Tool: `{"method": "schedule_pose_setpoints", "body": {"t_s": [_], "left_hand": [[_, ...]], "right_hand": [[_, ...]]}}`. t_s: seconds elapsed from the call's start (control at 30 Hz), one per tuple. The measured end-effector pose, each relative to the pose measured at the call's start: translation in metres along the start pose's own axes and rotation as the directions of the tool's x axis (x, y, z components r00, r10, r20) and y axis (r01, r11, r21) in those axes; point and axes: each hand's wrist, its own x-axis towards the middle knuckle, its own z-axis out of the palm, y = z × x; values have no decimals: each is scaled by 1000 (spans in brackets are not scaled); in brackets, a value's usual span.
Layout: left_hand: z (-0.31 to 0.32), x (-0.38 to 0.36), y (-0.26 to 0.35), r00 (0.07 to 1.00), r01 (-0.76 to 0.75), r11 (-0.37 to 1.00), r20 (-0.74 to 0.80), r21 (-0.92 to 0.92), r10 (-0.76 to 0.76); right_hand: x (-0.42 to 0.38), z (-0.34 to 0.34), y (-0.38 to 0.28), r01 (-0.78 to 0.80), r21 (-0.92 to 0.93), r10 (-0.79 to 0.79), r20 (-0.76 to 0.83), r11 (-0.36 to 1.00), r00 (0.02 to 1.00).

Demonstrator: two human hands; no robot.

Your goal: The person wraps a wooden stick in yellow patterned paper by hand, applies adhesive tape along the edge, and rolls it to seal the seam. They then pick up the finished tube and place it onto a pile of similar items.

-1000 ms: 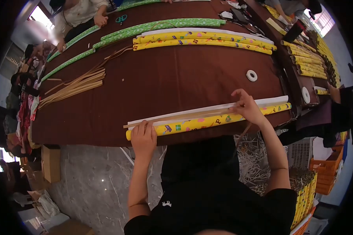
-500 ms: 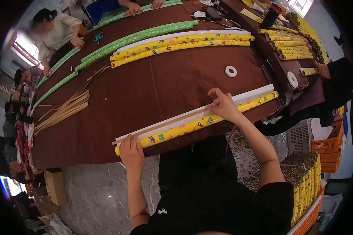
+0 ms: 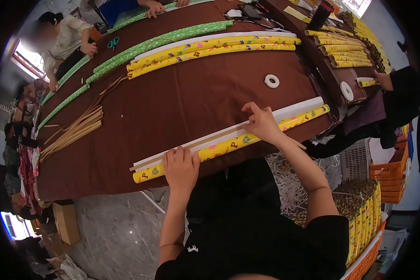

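A yellow patterned roll point(image 3: 219, 148) lies at the table's near edge, with a white paper margin point(image 3: 298, 108) along its far side. On that margin runs a thin tan strip point(image 3: 214, 140). My left hand point(image 3: 180, 169) lies flat over the roll left of its middle, fingers stretched onto the strip. My right hand point(image 3: 261, 123) is at the roll right of the middle, its index finger bent and thumb near the strip's end; whether its fingertips hold anything is too small to tell.
Beyond lie yellow rolls point(image 3: 210, 50), green rolls point(image 3: 158, 41), tan strips point(image 3: 77, 130) and a white tape ring point(image 3: 271, 81). Co-workers' hands point(image 3: 88, 48) are at the far left and top. Another person's hand point(image 3: 384, 81) is at right, beside a second table with rolls point(image 3: 347, 53).
My left hand has slid right along the roll, away from its left end, and its fingers lie flatter. My right hand has stayed nearly in place.
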Motion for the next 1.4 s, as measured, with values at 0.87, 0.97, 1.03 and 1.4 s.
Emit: {"method": "schedule_pose_setpoints", "body": {"t_s": [0.87, 0.97, 1.03, 1.4], "left_hand": [[31, 39, 88, 957, -267, 902, 15, -340, 289], [38, 38, 86, 943, -286, 905, 75, -316, 324], [38, 38, 86, 929, -318, 894, 84, -316, 360], [30, 30, 77, 928, -325, 893, 75, -311, 364]], "right_hand": [[-3, 4, -3, -72, -350, 17, -159, 934, 987], [-4, 3, -5, -88, -371, 26, -170, 924, 985], [-6, -1, -3, -92, -395, 25, -171, 914, 985], [-45, -185, 93, -249, 103, 223, 213, 963, 951]]}}
